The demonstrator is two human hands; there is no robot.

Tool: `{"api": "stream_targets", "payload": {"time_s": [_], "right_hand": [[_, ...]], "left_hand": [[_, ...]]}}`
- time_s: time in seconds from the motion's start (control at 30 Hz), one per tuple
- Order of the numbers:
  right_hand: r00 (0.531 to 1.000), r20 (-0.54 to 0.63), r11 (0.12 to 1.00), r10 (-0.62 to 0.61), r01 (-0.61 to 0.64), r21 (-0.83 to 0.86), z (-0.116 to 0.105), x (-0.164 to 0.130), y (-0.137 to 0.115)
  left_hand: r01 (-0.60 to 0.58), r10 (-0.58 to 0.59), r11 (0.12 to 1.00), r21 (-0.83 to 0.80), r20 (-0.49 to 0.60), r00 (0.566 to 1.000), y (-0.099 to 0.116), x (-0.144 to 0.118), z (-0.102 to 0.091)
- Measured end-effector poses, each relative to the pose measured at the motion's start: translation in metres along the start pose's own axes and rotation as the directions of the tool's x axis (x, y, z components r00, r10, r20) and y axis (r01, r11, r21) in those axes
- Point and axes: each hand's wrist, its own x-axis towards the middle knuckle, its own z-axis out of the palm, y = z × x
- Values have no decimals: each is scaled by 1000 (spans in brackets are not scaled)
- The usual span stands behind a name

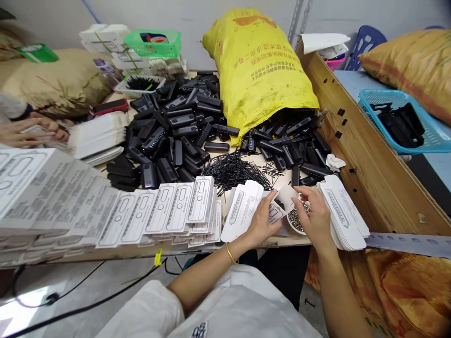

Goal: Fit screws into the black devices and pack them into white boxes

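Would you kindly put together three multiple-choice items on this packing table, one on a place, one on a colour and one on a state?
1. Where does the small bowl of metal bits sit?
A. under the person's two hands, at the table's near edge
B. inside the green basket
C. on top of the sack

2. What colour is the big sack lying on the table?
A. blue
B. yellow
C. white

3. What is the state of the white card?
A. flat in a stack
B. lying on the floor
C. held between the left hand and the right hand

Answers: 1 A, the bowl shows between the wrists by the table edge; 2 B, the sack is plainly yellow with red print; 3 C, fingers of both hands pinch the card.
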Motion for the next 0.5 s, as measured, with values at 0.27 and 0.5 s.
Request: {"api": "stream_targets", "payload": {"time_s": [0.27, 0.5], "right_hand": [[862, 37, 659, 505, -413, 628, 56, -20, 5], [969, -221, 934, 111, -26, 355, 68, -35, -11]], "left_hand": [[-74, 74, 997, -22, 19, 997, -3, 0, -4], [16, -1, 993, -114, 130, 992, -2, 1, -13]]}}
